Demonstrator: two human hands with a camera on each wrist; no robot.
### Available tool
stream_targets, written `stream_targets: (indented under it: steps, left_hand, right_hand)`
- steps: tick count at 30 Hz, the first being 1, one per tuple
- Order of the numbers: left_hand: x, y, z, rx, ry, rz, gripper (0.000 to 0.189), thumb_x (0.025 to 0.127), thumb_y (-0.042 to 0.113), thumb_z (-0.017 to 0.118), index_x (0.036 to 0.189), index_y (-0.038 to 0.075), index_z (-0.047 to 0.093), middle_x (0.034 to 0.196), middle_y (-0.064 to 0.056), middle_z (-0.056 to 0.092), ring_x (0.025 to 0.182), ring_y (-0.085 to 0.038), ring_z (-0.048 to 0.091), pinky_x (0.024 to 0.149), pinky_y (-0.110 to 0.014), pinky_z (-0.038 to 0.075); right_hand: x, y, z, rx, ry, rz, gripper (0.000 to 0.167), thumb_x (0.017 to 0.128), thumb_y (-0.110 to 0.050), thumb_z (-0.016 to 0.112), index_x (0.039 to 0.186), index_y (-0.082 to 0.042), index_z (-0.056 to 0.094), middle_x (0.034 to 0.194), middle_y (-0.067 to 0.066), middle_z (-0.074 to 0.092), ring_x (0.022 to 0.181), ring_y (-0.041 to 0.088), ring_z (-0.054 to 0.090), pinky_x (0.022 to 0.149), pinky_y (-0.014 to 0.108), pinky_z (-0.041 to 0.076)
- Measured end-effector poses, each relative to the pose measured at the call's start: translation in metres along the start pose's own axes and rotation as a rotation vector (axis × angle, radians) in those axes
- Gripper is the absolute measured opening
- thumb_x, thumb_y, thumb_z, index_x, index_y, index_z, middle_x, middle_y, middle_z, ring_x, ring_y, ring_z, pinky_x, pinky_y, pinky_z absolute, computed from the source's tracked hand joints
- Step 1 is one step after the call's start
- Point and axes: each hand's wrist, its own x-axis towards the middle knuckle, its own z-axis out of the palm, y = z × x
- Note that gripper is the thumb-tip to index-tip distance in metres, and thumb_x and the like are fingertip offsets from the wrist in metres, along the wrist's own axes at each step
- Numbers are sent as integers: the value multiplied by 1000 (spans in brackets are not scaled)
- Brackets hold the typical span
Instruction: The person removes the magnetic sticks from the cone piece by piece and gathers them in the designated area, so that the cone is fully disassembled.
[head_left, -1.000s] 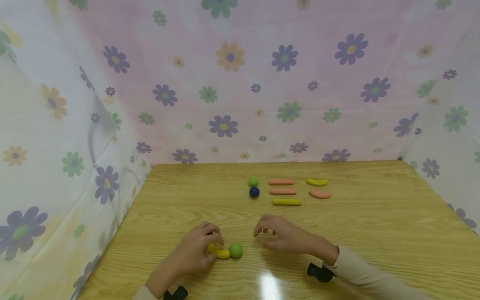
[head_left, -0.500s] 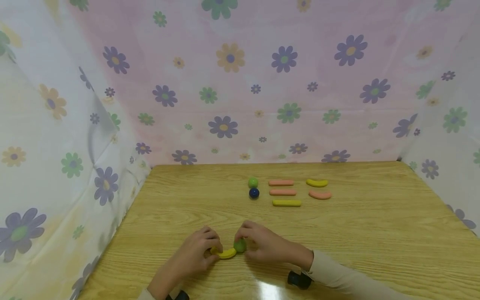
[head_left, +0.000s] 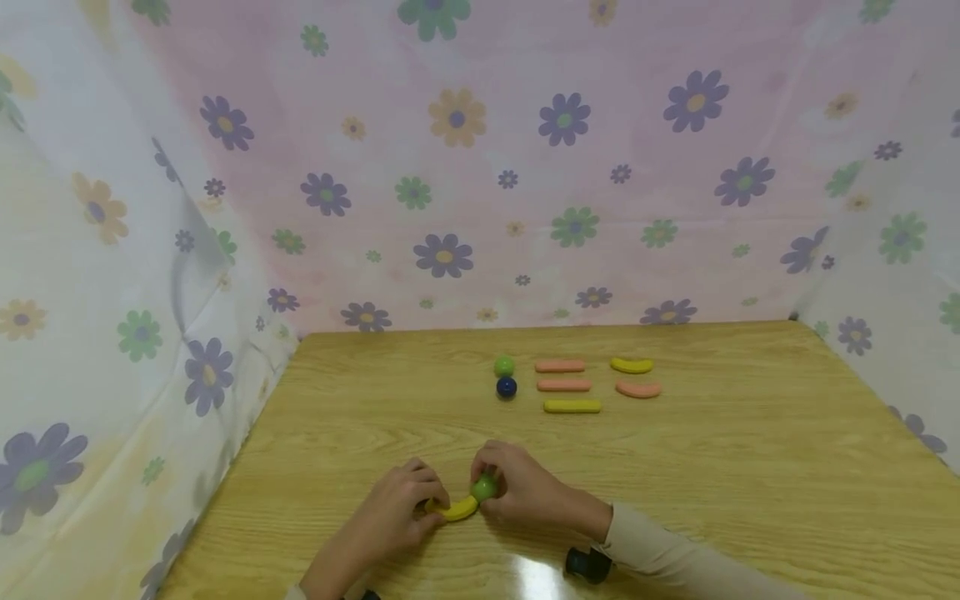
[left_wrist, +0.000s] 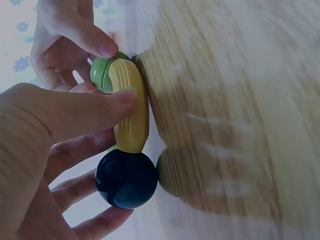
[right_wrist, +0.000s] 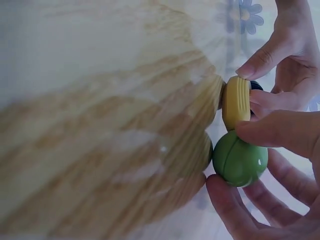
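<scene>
My left hand pinches a yellow curved rod, a toy-like piece with ridged sides, low over the wooden table. At one end the rod meets a glossy green ball, which the thumb and fingers of my right hand grip. Against the rod's other end sits a dark blue ball, plain in the left wrist view and mostly covered by my left hand in the head view. The right wrist view shows the green ball touching the yellow rod, a seam line running across it.
Farther back on the table lie another green ball, a dark blue ball, two straight pink rods, a straight yellow rod, a curved yellow rod and a curved pink rod. Flowered cloth encloses the back and sides.
My right hand has come left and taken hold of the green ball. The ball and the curved yellow rod have shifted slightly right, and my left hand keeps its pinch.
</scene>
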Motion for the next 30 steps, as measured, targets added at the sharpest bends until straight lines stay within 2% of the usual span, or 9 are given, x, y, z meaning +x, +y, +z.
stream_targets:
  steps: [3, 6, 10, 13, 21, 30]
  left_hand:
    - [1, 1, 1, -10, 4, -5, 12, 76, 18, 80, 84, 21, 71, 90, 16, 63, 90, -8, 54, 72, -28, 47]
    - [2, 2, 2, -25, -1, -13, 12, 76, 17, 80, 85, 21, 72, 90, 16, 64, 89, -8, 55, 71, -27, 47]
    - [1, 3, 1, -29, -7, -30, 13, 75, 15, 80, 85, 20, 72, 90, 15, 64, 88, -7, 56, 72, -28, 48]
    - [1, 4, 0, -25, -13, -45, 13, 76, 15, 80, 85, 20, 72, 91, 14, 65, 89, -8, 56, 75, -31, 49]
    - [0, 5, 0, -34, -21, -79, 13, 77, 16, 79, 87, 21, 72, 93, 14, 65, 91, -8, 56, 79, -35, 50]
    - [0, 6, -1, -44, -35, -100, 12, 78, 17, 78, 88, 22, 72, 95, 15, 64, 93, -9, 56, 81, -35, 49]
  right_hand:
    - [0, -1, -1, -23, 40, 11, 24, 73, 2, 75, 87, -15, 63, 90, -6, 55, 83, 10, 54, 69, 22, 49]
    - [-1, -1, -6, -90, 80, 9, 23, 72, 2, 74, 86, -12, 63, 90, -4, 53, 81, 12, 52, 67, 22, 48]
    - [0, 4, -17, -198, 144, 3, 22, 72, 2, 73, 89, -10, 65, 93, -3, 53, 81, 13, 51, 65, 23, 46]
    - [4, 11, -28, -229, 173, 5, 22, 72, 4, 71, 91, -7, 66, 95, 0, 55, 82, 15, 51, 65, 25, 46]
    - [19, 34, -50, -214, 216, 24, 25, 72, 8, 70, 95, -2, 67, 95, 5, 60, 85, 20, 54, 65, 28, 48]
    - [28, 47, -55, -106, 237, 35, 24, 75, 7, 70, 97, -1, 69, 96, 8, 56, 83, 20, 52, 64, 25, 49]
